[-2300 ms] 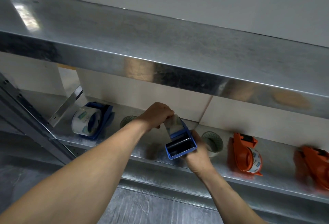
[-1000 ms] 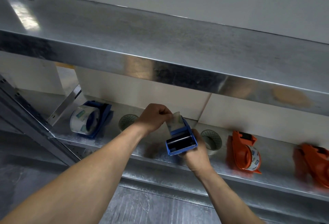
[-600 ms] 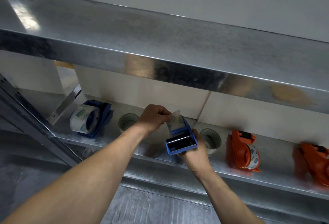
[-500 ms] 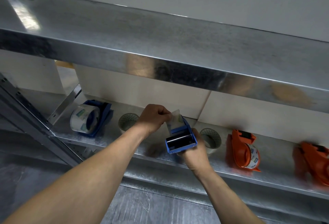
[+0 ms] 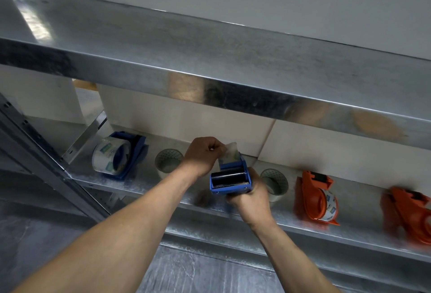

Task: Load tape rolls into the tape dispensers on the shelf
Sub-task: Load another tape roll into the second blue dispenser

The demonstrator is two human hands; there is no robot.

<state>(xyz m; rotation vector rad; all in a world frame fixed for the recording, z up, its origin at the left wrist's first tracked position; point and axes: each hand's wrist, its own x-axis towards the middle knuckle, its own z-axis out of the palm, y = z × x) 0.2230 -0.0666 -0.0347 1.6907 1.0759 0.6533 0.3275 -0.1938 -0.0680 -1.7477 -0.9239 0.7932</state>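
Fingers (image 5: 215, 146) of left hand (image 5: 202, 156) pinch tape end (image 5: 230, 151) — dispenser (image 5: 231, 182) half-hides right hand (image 5: 251, 200).

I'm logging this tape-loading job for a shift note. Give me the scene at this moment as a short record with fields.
left hand: pinches the tape end above the held blue dispenser
right hand: grips the held blue dispenser
shelf: metal, carries everything below
far left: second blue dispenser, roll loaded
loose rolls: first loose roll left of the left hand; second loose roll behind the right hand
right side: orange dispenser, roll loaded; far orange dispenser, too blurred to tell
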